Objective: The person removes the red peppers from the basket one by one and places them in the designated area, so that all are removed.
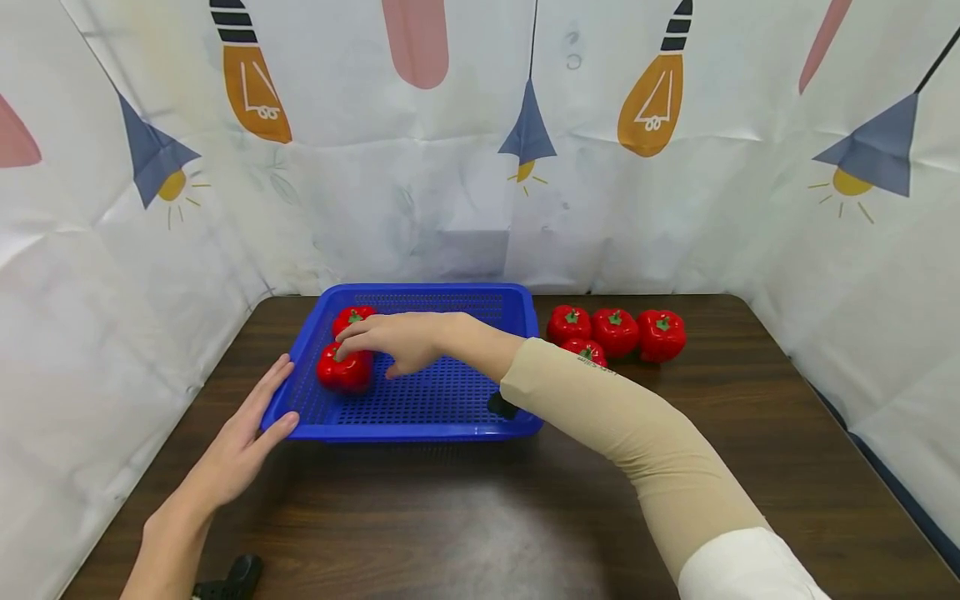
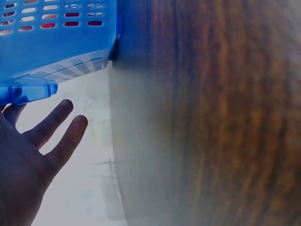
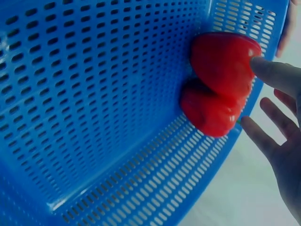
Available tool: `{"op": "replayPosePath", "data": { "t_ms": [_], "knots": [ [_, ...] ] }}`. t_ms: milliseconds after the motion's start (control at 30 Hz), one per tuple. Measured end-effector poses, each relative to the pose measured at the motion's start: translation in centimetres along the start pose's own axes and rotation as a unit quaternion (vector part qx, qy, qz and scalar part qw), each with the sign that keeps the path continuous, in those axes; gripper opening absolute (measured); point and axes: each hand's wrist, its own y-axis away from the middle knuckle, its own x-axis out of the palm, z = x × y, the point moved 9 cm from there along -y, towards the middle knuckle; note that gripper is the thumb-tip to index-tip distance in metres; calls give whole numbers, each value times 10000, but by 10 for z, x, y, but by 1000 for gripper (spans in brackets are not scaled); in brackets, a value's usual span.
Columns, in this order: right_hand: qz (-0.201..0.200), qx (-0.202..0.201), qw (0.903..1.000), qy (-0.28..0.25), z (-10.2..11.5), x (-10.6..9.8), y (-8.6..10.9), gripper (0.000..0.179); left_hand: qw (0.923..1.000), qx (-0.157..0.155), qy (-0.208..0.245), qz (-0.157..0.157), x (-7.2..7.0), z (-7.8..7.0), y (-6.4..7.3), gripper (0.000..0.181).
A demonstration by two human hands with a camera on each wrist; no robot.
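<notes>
Inside a blue perforated plastic basket, two red bell peppers lie side by side at the left end: the nearer bell pepper and the farther bell pepper. My right hand reaches over them with its fingers loosely spread. In the right wrist view a fingertip meets or nearly meets one pepper, and no finger wraps round it. At the basket's left side my left hand rests against the rim, its fingers extended. Those straight fingers also show beneath the basket's edge in the left wrist view.
Right of the basket stand several more red bell peppers, one partly hidden behind my right sleeve. The brown wooden table meets a white patterned cloth at the back and sides. A black strap shows at my left wrist.
</notes>
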Motion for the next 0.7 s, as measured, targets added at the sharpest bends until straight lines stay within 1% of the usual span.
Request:
{"op": "replayPosePath", "data": {
  "t_ms": [233,400,700],
  "knots": [
    [127,144,9998,-15,-4,8,-8,77,10000,-70,-27,17,1,3,-1,70],
    [299,266,9992,8,-8,13,-12,82,9999,-138,-25,37,1,5,0,70],
    [515,294,9982,71,-10,11,-22,89,9999,-97,20,19,1,4,0,70]
  ]
}}
